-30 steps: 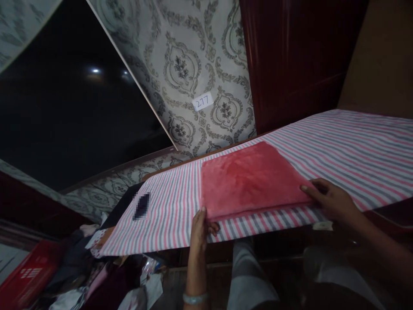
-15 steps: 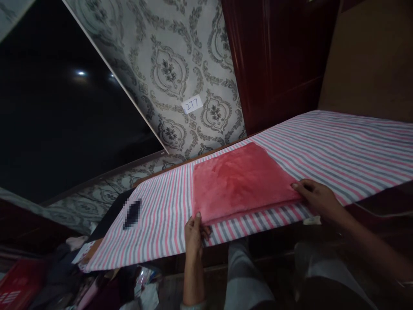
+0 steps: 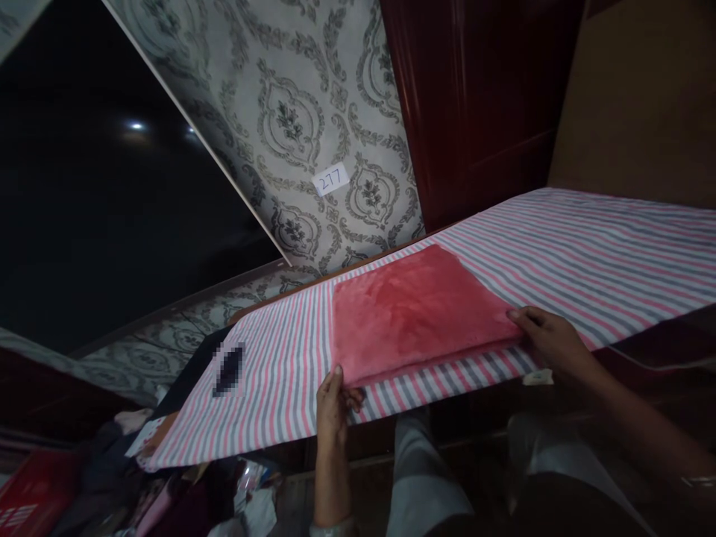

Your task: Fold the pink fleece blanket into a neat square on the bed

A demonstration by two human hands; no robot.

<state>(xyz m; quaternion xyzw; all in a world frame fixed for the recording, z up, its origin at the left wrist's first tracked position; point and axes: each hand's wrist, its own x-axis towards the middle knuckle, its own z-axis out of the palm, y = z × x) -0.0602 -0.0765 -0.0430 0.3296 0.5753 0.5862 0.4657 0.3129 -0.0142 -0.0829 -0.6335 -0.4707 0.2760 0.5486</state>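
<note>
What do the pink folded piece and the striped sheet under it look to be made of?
Pink piece: seemingly a plush fleece or velour, matte, with a soft shaded nap and thick folded layers at the near edge, where the left hand and right hand grip it. Striped sheet: likely thin woven cotton, flat and matte, lying smooth. The dim light leaves both uncertain.

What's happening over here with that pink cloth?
A person is handling a folded pink fleece cloth that lies flat on a table covered with a striped cloth. The left hand grips the near left corner of the pink cloth, and the right hand holds its near right corner. A small paper tag reading 277 is stuck on the patterned wall behind.
</note>
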